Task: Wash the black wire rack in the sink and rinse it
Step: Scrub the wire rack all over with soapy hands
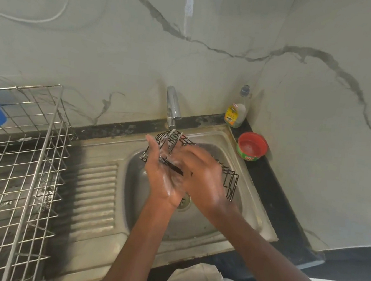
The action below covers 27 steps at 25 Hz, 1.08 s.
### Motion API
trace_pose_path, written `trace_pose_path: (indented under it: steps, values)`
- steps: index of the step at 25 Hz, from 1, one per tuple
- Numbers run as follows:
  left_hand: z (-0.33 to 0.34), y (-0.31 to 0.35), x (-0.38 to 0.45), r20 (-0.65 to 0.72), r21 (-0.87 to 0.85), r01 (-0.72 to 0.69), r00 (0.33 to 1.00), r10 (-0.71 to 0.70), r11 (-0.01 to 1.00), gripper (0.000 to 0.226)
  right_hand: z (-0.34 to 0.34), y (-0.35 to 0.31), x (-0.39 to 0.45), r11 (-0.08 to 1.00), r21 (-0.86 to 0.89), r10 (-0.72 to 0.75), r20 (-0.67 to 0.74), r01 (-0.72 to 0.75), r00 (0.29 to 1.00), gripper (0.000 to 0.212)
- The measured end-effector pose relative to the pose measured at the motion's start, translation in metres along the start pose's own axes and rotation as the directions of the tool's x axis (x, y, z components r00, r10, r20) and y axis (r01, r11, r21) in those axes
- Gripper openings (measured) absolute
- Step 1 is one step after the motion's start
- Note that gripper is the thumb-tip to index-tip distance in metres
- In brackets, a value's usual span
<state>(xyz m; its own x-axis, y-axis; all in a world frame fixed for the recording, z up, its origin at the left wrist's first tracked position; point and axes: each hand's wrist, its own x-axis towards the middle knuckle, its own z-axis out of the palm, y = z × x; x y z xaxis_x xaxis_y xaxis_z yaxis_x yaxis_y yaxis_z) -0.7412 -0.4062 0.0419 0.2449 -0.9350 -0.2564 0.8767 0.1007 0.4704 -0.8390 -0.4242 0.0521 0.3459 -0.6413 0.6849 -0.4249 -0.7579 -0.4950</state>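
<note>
Under the tap (172, 107), my left hand (162, 172) cradles the black wire rack (229, 178), fingers straight; my right hand (197, 175), blurred, rubs it, grip unclear. I'd turn every wire through the stream.

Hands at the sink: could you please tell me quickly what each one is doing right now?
Left hand: open, soapy palm against the black wire rack.
Right hand: blurred on the rack; grip cannot be told.
</note>
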Motion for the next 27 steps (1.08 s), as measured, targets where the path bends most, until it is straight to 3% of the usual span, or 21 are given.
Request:
trace_pose_path:
  steps: [4, 8, 10, 12, 15, 17, 19, 20, 24, 27]
  values:
    - [0.003, 0.002, 0.002, -0.135, -0.038, -0.097, 0.987, 0.091, 0.995, 0.053, -0.007, 0.025, -0.025, 0.983, -0.023, 0.181, 0.024, -0.181, 0.983, 0.032]
    - [0.003, 0.002, 0.005, -0.177, -0.105, -0.129, 0.978, 0.109, 0.986, 0.052, -0.013, 0.038, -0.041, 0.871, -0.048, 0.488, -0.025, -0.489, 0.872, 0.027]
    - [0.010, 0.002, 0.002, -0.212, -0.072, -0.109, 0.973, 0.091, 0.991, 0.049, 0.000, 0.022, -0.027, 0.898, 0.051, 0.436, 0.026, -0.437, 0.900, 0.027]
    - [0.008, 0.001, 0.003, -0.217, -0.098, -0.037, 0.976, 0.015, 0.994, 0.048, 0.015, -0.001, -0.014, 0.946, 0.109, 0.292, 0.114, -0.305, 0.949, 0.028]
    - [-0.002, 0.005, 0.009, -0.242, -0.140, -0.080, 0.969, 0.045, 0.987, 0.048, 0.008, 0.015, -0.020, 0.990, -0.039, 0.140, 0.159, -0.136, 0.977, 0.037]
    - [-0.013, 0.008, 0.016, -0.293, -0.163, -0.142, 0.952, 0.089, 0.976, 0.071, -0.011, 0.051, -0.041, 0.944, -0.180, 0.298, 0.096, -0.278, 0.950, 0.042]
    - [-0.015, 0.008, 0.021, -0.325, -0.156, -0.163, 0.940, 0.105, 0.974, 0.067, -0.026, 0.066, -0.056, 0.836, -0.243, 0.512, 0.025, -0.492, 0.859, 0.039]
    - [-0.014, 0.006, 0.022, -0.325, -0.137, -0.155, 0.940, 0.103, 0.978, 0.063, -0.023, 0.061, -0.057, 0.835, -0.221, 0.523, 0.036, -0.503, 0.852, 0.036]
    - [-0.014, -0.006, 0.021, -0.210, -0.022, -0.031, 0.977, 0.025, 0.999, 0.073, 0.005, 0.019, -0.020, 0.968, 0.010, 0.248, 0.151, -0.252, 0.957, 0.028]
    - [-0.006, -0.008, 0.014, -0.178, 0.111, 0.014, 0.984, 0.006, 0.994, 0.089, 0.007, 0.030, 0.024, 0.910, -0.054, 0.413, 0.012, -0.411, 0.911, 0.025]
